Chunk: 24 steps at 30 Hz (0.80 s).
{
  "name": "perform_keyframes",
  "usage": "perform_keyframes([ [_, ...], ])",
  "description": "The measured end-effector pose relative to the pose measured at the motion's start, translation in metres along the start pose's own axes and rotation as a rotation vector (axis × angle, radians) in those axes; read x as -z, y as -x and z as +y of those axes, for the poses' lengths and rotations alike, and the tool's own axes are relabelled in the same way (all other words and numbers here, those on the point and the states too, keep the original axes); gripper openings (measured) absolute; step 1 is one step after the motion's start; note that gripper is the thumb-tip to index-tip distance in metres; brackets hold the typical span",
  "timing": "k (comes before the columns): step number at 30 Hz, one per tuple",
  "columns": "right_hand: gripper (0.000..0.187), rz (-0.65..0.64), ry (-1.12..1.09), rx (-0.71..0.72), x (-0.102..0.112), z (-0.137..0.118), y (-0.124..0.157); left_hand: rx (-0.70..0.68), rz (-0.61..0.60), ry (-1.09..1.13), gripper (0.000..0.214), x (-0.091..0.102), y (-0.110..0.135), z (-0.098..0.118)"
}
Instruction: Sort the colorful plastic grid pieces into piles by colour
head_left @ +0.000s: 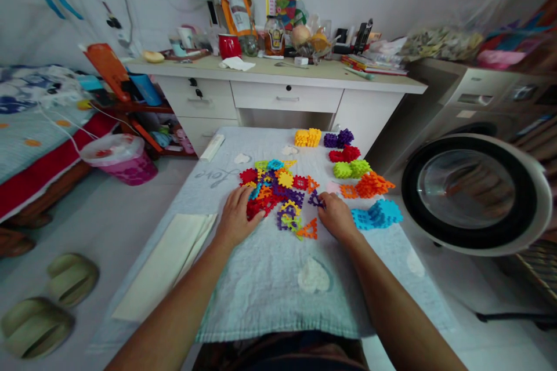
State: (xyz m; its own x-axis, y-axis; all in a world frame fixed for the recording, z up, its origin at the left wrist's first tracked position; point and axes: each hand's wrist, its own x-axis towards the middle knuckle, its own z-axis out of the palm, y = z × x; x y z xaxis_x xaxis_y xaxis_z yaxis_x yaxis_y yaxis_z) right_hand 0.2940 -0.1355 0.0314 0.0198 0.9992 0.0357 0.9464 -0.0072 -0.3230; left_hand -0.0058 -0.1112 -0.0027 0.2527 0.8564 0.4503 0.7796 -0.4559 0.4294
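A mixed pile of plastic interlocking building pieces (285,178) in many colours lies on the cloth-covered table (261,278). My left hand (235,215) rests at the pile's left edge, thumb and fingers apart, touching red pieces (262,204). At the pile's right side, my right hand (336,215) pinches a purple building piece (314,199) between thumb and fingers. An orange triangular piece (308,229) lies just left of that hand. Along the right side are sorted groups: yellow (307,138), dark purple (338,138), red (344,154), green (351,169), orange (373,185) and blue (378,214).
Folded cream cloth (161,266) lies on the table's left side, and a white box-like item (212,148) at its far left corner. Behind stands a cluttered desk (278,78). A washing machine with its round door (476,194) open is on the right; a pink bin (126,162) is left.
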Motion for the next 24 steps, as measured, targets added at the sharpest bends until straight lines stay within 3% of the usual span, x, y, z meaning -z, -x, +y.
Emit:
perform_keyframes([
  [4, 0.027, 0.103, -0.104, 0.022, -0.0018, 0.0011, -0.0006, 0.014, 0.001, 0.004, 0.066, 0.0007, -0.0006, 0.0004],
  [8, 0.022, 0.184, -0.193, 0.152, -0.0046, 0.0009, -0.0026, 0.042, 0.006, 0.023, 0.066, 0.0003, -0.0007, -0.0008],
  [16, 0.010, 0.102, -0.189, 0.220, -0.0088, -0.0020, -0.0023, 0.034, -0.018, 0.071, 0.064, -0.0005, -0.0001, -0.0061],
  [24, 0.015, 0.125, -0.012, 0.028, 0.0010, -0.0054, 0.0048, 0.058, 0.017, 0.126, 0.060, 0.0042, -0.0004, -0.0040],
])
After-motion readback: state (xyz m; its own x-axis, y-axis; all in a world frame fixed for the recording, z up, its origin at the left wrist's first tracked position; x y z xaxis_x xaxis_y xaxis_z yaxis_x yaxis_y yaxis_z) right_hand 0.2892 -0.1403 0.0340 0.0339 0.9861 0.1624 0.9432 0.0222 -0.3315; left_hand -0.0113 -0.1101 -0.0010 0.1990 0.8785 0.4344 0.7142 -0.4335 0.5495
